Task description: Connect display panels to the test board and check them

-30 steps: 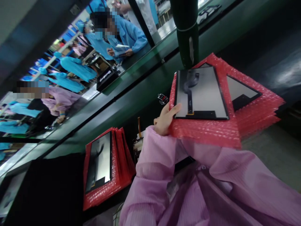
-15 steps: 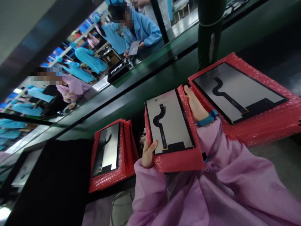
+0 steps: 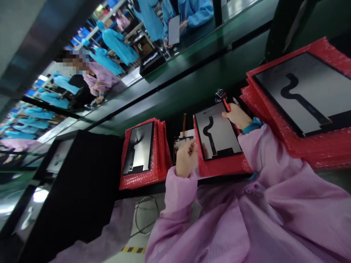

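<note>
- While the middle panel [image 3: 219,137] lies uncovered on its wrap [image 3: 225,168] at the bench's [image 3: 157,188] near edge, the right hand [image 3: 239,116] curls at its far right corner, grip unclear.
- Left hand [image 3: 184,160]: half-curled by the wrap's left edge; cannot tell if holding.
- Left stack [image 3: 161,160], right stack [image 3: 290,144]: top panels uncovered too; lower layers hidden, right one cut off.

No word, brand or number can be read. The faint marks on the middle screen's [image 3: 222,128] cable [image 3: 210,136] and the right screen's [image 3: 323,84] cable [image 3: 301,100] are too small to make out. A yellow and black striped marking [image 3: 134,250] lies on the floor [image 3: 120,258].
</note>
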A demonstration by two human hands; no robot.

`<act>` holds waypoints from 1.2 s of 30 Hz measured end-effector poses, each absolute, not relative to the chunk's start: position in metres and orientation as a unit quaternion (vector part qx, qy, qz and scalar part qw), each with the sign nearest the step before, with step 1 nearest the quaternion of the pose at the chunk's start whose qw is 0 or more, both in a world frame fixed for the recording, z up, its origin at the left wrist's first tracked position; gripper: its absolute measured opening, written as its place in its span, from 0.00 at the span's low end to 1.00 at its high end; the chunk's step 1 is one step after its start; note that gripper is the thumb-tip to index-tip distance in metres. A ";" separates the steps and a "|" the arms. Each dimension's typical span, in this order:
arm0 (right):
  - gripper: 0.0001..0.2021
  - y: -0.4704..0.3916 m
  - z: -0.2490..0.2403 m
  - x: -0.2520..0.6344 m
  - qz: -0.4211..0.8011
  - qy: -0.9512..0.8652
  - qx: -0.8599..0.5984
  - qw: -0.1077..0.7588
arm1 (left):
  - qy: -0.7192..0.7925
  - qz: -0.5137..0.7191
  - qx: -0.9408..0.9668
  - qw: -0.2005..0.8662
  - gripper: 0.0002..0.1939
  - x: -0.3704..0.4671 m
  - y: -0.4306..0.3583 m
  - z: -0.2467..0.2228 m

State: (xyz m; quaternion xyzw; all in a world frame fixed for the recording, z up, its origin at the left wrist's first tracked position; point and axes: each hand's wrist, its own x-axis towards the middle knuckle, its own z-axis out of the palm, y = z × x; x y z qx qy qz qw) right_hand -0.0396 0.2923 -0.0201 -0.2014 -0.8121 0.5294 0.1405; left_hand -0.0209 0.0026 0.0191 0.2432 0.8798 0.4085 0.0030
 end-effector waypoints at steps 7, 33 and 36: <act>0.16 0.279 0.005 -0.031 0.429 -0.859 -0.226 0.167 | 0.937 0.284 0.187 -0.081 0.18 -0.095 0.030 0.017; 0.30 0.224 -0.007 -0.022 0.338 -0.932 0.010 0.128 | 0.694 0.707 0.134 0.007 0.23 -0.122 0.022 0.001; 0.30 0.223 -0.004 -0.024 0.468 -0.870 0.001 0.155 | 0.692 0.709 0.135 0.030 0.23 -0.118 0.023 0.003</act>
